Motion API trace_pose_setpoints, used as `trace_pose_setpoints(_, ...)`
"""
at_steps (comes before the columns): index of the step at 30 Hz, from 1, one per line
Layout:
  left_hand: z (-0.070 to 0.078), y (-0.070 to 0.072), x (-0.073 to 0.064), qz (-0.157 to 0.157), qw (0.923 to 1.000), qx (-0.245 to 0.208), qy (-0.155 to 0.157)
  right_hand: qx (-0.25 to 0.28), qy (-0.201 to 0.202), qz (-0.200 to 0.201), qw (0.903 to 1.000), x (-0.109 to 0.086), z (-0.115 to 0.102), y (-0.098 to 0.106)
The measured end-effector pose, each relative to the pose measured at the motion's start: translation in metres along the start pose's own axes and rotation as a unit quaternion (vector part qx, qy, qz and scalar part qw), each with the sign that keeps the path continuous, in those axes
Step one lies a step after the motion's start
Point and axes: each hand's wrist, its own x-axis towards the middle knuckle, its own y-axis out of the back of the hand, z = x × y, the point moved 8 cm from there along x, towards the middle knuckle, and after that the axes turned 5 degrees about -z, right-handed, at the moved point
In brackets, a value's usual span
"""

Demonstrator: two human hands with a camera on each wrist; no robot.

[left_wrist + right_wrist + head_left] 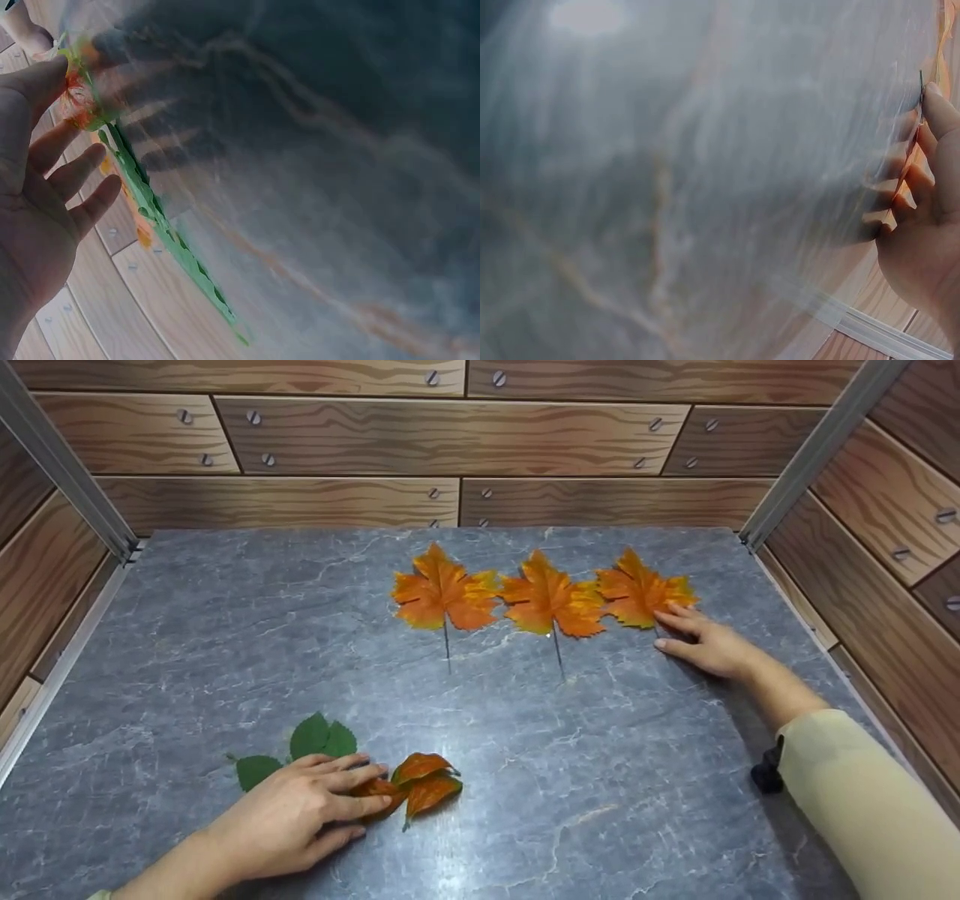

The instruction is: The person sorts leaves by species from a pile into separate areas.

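Three orange-yellow artificial maple leaves lie in a row at the far side of the table: a left leaf (pixel 442 592), a middle leaf (pixel 551 596) and a right leaf (pixel 634 589). My right hand (pixel 709 645) rests its extended fingers on the right leaf's lower edge, with the thumb beside its stem (pixel 921 96). Nearer me, my left hand (pixel 300 810) lies with outstretched fingers over a sprig of orange-brown leaves (pixel 431 787); part of that sprig is hidden beneath the fingers. Green leaves (pixel 311 735) show just beyond the left hand, partly covered by it.
The grey marbled tabletop (pixel 600 765) spreads under everything. Wood-patterned panels (pixel 450 435) stand behind it and at both sides, with metal posts (pixel 817 450) at the far corners. A black wrist strap (pixel 766 769) shows at the right sleeve (pixel 862 802).
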Motion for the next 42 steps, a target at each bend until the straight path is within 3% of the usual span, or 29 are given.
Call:
trace_pose_setpoints(10,-0.002,0.003,0.003,0.030,0.9995,-0.011,0.005,0.009,-0.008,-0.001,0.9999,0.000,0.002,-0.001)
trace_pose_setpoints(18,-0.003,0.006,0.006,0.050,0.9985,-0.023,-0.009,0.004,0.000,0.003,1.0000,0.000,-0.001,0.000)
trace_pose_setpoints(29,-0.003,0.011,0.013,0.074,0.9913,-0.107,-0.020,0.006,0.004,0.006,1.0000,-0.001,-0.001,0.000)
trace_pose_setpoints(36,0.000,0.013,0.020,0.047,0.9775,-0.203,-0.032,0.008,0.005,0.011,0.9999,-0.002,-0.003,0.000)
trace_pose_setpoints(42,0.003,0.026,0.028,0.006,0.9507,-0.310,-0.012,0.010,0.005,0.010,0.9999,-0.002,-0.001,0.000)
